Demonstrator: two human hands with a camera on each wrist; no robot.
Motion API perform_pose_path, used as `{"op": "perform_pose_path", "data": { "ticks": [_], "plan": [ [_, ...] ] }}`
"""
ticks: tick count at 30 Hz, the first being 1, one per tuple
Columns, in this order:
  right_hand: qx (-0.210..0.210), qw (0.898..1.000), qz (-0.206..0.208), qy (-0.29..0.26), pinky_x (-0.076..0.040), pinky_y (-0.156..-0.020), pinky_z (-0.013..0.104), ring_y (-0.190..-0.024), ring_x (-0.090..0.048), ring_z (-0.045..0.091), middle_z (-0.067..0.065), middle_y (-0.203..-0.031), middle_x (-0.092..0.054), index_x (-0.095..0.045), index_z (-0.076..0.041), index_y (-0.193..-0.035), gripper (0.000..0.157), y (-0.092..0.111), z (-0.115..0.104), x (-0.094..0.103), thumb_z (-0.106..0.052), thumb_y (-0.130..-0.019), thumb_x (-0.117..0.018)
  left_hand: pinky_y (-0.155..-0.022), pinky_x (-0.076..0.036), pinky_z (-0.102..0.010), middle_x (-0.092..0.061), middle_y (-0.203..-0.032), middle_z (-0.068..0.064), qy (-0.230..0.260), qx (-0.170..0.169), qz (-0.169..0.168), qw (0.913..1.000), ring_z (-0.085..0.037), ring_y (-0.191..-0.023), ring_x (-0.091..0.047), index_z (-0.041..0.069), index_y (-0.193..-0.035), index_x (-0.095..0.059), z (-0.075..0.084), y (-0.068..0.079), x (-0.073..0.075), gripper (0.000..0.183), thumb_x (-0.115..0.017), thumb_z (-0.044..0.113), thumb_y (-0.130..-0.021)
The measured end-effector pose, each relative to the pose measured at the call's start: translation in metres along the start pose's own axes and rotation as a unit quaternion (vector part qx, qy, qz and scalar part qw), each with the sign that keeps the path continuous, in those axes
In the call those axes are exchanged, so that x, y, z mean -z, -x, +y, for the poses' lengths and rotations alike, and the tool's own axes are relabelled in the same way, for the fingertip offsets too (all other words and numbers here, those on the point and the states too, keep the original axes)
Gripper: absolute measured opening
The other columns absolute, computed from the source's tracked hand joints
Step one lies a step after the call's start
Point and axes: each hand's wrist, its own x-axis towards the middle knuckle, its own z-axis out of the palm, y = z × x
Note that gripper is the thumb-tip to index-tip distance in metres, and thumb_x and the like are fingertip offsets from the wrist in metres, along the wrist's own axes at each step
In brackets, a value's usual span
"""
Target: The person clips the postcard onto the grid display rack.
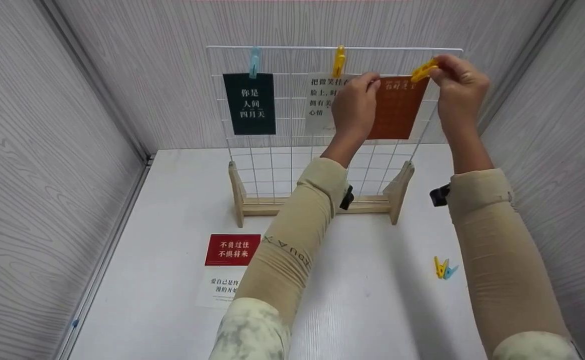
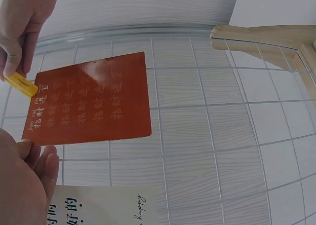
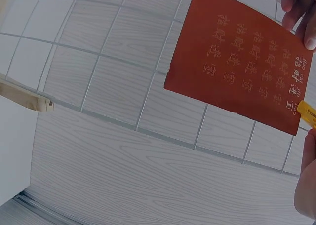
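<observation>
An orange-red card point(image 1: 396, 112) with Chinese lettering is held against the right part of a white wire grid rack point(image 1: 292, 102). My left hand point(image 1: 355, 105) pinches the card's upper left corner between thumb and fingers, as the left wrist view also shows. At the card's upper right corner, my right hand point(image 1: 461, 87) pinches a yellow clothespin point(image 1: 425, 70), whose tip overlaps the card's top edge. Left of it, a white card point(image 1: 317, 107) hangs from another yellow clothespin point(image 1: 339, 61), partly hidden behind my left hand. A dark green card point(image 1: 249, 104) hangs from a light blue clothespin point(image 1: 255, 63).
The rack stands on a wooden base point(image 1: 262, 206) on a white table point(image 1: 352, 300). A red card point(image 1: 232, 249) and a white printed card point(image 1: 217, 287) lie at the left, partly covered by my left arm. A yellow clothespin point(image 1: 439, 267) and a blue one point(image 1: 450, 272) lie near my right forearm.
</observation>
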Motion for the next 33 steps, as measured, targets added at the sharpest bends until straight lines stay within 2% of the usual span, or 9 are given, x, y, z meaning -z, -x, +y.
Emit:
{"op": "perform_pose_path", "data": {
  "ticks": [3,7,20,27,33],
  "plan": [
    [0.003,1.000,-0.001,0.000,-0.055,-0.090,0.022,-0.097,-0.064,0.019,0.006,-0.099,-0.070,-0.076,0.002,-0.103,0.014,-0.0011,0.0012,-0.0009,0.003,-0.091,-0.069,-0.080,-0.048,-0.017,-0.073,-0.117,0.004,-0.014,-0.002,0.005,0.9999,-0.005,-0.093,-0.064,0.018,-0.126,-0.070,0.0021,-0.0003,-0.0013,0.028,-0.055,0.027,-0.105],
    [0.006,1.000,-0.002,0.005,-0.055,-0.090,0.022,-0.098,-0.064,0.018,0.005,-0.099,-0.068,-0.077,0.000,-0.102,0.014,-0.0018,0.0012,-0.0015,0.002,-0.090,-0.070,-0.080,-0.048,-0.017,-0.073,-0.115,0.003,-0.026,-0.005,0.010,0.9996,-0.005,-0.094,-0.065,0.017,-0.126,-0.070,0.0045,-0.0009,-0.0031,0.028,-0.054,0.027,-0.105],
    [-0.005,0.999,-0.018,0.030,-0.053,-0.095,0.023,-0.105,-0.062,0.018,0.004,-0.107,-0.066,-0.077,-0.004,-0.106,0.017,0.0007,-0.0069,-0.0034,0.001,-0.093,-0.068,-0.080,-0.047,-0.015,-0.072,-0.116,0.002,-0.010,-0.007,0.008,0.9999,-0.006,-0.093,-0.062,0.016,-0.128,-0.068,0.0065,-0.0004,-0.0048,0.029,-0.052,0.025,-0.106],
    [0.015,0.996,-0.024,0.085,-0.053,-0.095,0.023,-0.105,-0.061,0.016,0.005,-0.112,-0.067,-0.075,-0.006,-0.114,0.021,0.0014,-0.0064,-0.0052,-0.004,-0.096,-0.066,-0.080,-0.047,-0.016,-0.072,-0.115,0.002,-0.006,-0.010,0.007,0.9999,-0.006,-0.093,-0.063,0.016,-0.127,-0.069,0.0056,0.0002,-0.0049,0.028,-0.052,0.025,-0.106],
    [0.012,0.993,-0.030,0.116,-0.052,-0.093,0.022,-0.101,-0.057,0.011,0.000,-0.113,-0.063,-0.074,-0.008,-0.117,0.023,0.0017,-0.0076,-0.0057,-0.004,-0.098,-0.063,-0.079,-0.048,-0.016,-0.072,-0.114,0.003,-0.012,-0.009,0.006,0.9999,-0.005,-0.093,-0.063,0.016,-0.125,-0.069,0.0058,-0.0003,-0.0045,0.027,-0.053,0.025,-0.106]
  ]
}}
